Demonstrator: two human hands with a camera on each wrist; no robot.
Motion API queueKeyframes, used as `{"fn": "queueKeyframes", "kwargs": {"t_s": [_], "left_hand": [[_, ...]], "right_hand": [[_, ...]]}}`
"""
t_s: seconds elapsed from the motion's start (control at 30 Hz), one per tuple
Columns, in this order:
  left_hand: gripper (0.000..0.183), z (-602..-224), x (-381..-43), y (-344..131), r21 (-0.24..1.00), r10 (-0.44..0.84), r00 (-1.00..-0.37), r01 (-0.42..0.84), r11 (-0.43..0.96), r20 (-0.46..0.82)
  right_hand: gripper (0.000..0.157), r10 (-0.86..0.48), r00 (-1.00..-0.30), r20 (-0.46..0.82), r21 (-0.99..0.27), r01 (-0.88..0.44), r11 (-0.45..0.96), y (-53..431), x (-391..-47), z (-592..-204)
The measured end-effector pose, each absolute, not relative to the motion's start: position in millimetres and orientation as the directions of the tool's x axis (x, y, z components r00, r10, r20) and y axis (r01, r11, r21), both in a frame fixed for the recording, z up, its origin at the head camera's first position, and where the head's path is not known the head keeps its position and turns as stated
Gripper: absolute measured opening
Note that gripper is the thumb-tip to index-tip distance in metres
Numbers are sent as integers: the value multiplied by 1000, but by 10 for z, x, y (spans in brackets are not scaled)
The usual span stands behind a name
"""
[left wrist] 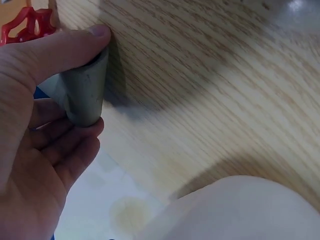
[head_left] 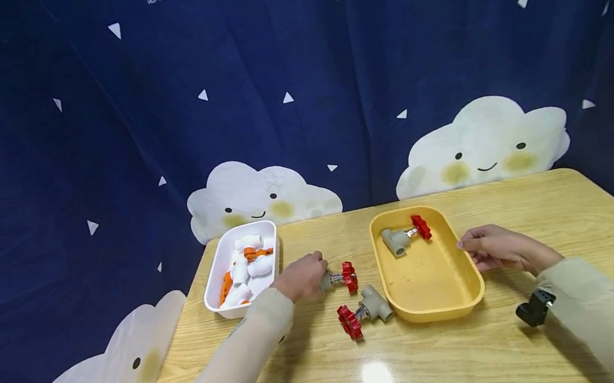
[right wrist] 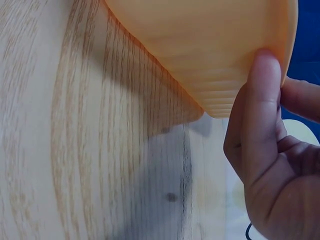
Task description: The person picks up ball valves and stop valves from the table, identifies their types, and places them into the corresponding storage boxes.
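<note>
My left hand [head_left: 306, 277] grips a grey pipe valve [left wrist: 86, 90] by its tee body, thumb on one end and fingers on the other. The valve's red handwheel [head_left: 349, 277] points to the right. A second grey valve with a red wheel [head_left: 375, 304] lies on the table just in front of it. With thumb and fingers, my right hand [head_left: 501, 249] pinches the right rim of a yellow tray [head_left: 430, 291]. Inside that tray, near its far end, lies another grey valve [head_left: 396, 241] with a red handwheel.
A white tray [head_left: 224, 312] holding white pipe fittings [head_left: 240, 270] and orange pieces [head_left: 226, 287] stands left of my left hand. The wooden table [head_left: 326, 376] ends at a dark blue curtain [head_left: 270, 52] with clouds. A black camera mount [head_left: 535, 307] sits on my right wrist.
</note>
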State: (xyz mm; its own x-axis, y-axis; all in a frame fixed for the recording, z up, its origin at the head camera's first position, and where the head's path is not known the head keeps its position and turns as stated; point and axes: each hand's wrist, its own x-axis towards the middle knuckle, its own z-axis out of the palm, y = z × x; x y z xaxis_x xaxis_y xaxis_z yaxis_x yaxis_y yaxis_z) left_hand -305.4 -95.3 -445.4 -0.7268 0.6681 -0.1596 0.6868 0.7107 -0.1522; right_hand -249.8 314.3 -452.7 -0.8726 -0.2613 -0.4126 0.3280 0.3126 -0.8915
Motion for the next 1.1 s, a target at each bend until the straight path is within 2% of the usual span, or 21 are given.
{"fn": "queueKeyframes", "kwargs": {"t_s": [0.3,0.57,0.73,1.1], "left_hand": [[43,-4487,-3024,-980,-148,669,-732,681,717,-130],[48,-4488,-2988,-984,-129,636,-766,643,755,-96],[44,-4478,-2980,-990,-128,631,-772,635,762,-73],[44,-4295,-2992,-943,-31,608,-793,607,794,30]], "right_hand": [[18,-271,-872,-408,-894,321,314,3143,-2495,-4547],[18,-276,-873,-403,-896,315,312,3138,-2489,-4527],[18,-281,-869,-408,-897,323,303,3132,-2485,-4525],[18,-285,-869,-403,-899,318,302,3136,-2492,-4523]]}}
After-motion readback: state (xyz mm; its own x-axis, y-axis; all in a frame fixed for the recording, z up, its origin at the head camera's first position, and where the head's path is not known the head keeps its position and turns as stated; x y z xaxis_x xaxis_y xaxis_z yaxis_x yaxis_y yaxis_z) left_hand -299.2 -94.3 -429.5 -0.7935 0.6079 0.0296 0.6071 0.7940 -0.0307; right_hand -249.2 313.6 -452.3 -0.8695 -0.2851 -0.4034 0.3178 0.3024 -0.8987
